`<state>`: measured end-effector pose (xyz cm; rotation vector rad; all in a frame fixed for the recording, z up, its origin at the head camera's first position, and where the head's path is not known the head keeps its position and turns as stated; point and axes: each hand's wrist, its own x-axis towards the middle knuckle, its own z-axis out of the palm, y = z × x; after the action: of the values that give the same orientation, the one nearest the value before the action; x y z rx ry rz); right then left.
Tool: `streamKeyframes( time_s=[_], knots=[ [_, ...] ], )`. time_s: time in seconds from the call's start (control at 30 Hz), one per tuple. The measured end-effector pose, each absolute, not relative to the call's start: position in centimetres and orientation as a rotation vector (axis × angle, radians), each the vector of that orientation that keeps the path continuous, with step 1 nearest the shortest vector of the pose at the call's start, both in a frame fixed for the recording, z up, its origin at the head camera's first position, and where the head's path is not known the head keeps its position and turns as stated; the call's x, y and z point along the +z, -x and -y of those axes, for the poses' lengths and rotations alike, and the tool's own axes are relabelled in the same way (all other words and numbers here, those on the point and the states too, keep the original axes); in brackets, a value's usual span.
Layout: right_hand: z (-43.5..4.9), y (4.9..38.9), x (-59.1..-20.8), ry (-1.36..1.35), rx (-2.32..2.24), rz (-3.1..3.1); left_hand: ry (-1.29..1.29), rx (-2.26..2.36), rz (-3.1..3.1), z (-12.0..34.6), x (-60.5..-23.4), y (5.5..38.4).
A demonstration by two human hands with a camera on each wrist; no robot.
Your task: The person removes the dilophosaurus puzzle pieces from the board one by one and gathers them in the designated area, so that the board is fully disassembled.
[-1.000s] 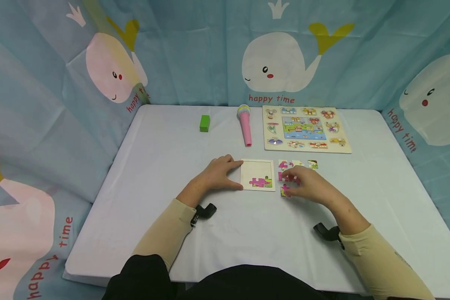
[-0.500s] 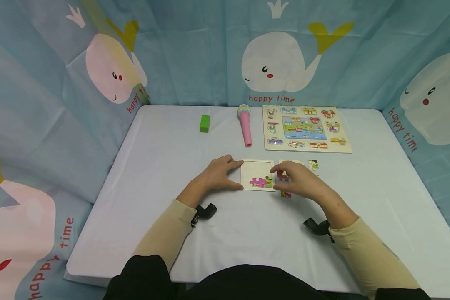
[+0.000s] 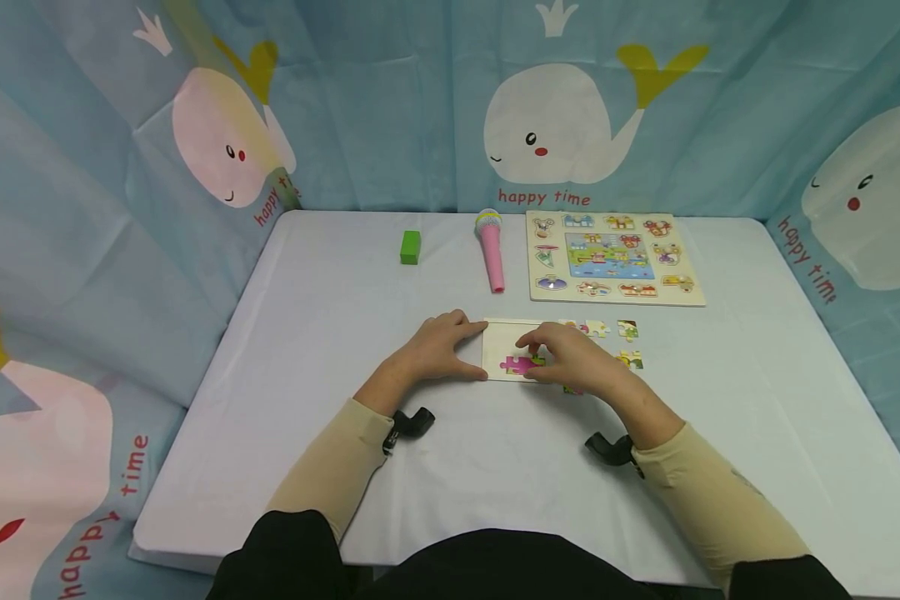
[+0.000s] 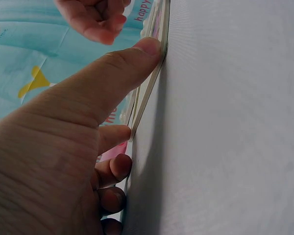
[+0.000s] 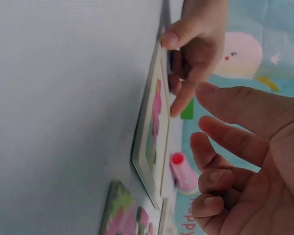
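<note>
A small square wooden puzzle tray (image 3: 501, 337) lies in front of me on the white table, with joined pink and green puzzle pieces (image 3: 516, 365) in its lower right part. My left hand (image 3: 437, 346) rests at the tray's left side, thumb and index finger straight and spread to its two left corners. Above the tray's right half hovers my right hand (image 3: 573, 357), hiding part of it and some pieces. In the right wrist view its thumb and index finger stand apart, with nothing visible between them. Several loose puzzle pieces (image 3: 597, 329) lie right of the tray.
Behind the tray are a green block (image 3: 410, 247), a pink toy microphone (image 3: 492, 258) and a large wooden picture puzzle board (image 3: 615, 301). A blue curtain (image 3: 390, 125) with whales hangs behind and beside the table (image 3: 330, 333).
My right hand has moved left from over the loose pieces to over the tray, uncovering loose pieces at the right. The left hand and the tray have stayed in place.
</note>
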<state>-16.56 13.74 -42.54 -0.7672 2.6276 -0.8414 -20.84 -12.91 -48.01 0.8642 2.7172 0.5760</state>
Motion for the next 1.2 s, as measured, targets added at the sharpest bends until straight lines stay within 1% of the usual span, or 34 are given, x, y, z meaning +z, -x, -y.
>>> streamKeyframes(
  time_s=[0.37, 0.7, 1.2],
  knots=[
    [-12.1, 16.7, -43.4, 0.689, -0.697, -2.649, -0.889, 0.562, -2.721, 13.0, -48.0, 20.8],
    [-11.8, 16.5, -44.4, 0.694, -0.678, -2.724, -0.887, 0.557, -2.717, 13.0, -47.8, 20.8],
    [-11.9, 16.6, -44.3, 0.762, -0.638, -2.754, -0.877, 0.548, -2.712, 12.9, -47.9, 20.9]
  ],
)
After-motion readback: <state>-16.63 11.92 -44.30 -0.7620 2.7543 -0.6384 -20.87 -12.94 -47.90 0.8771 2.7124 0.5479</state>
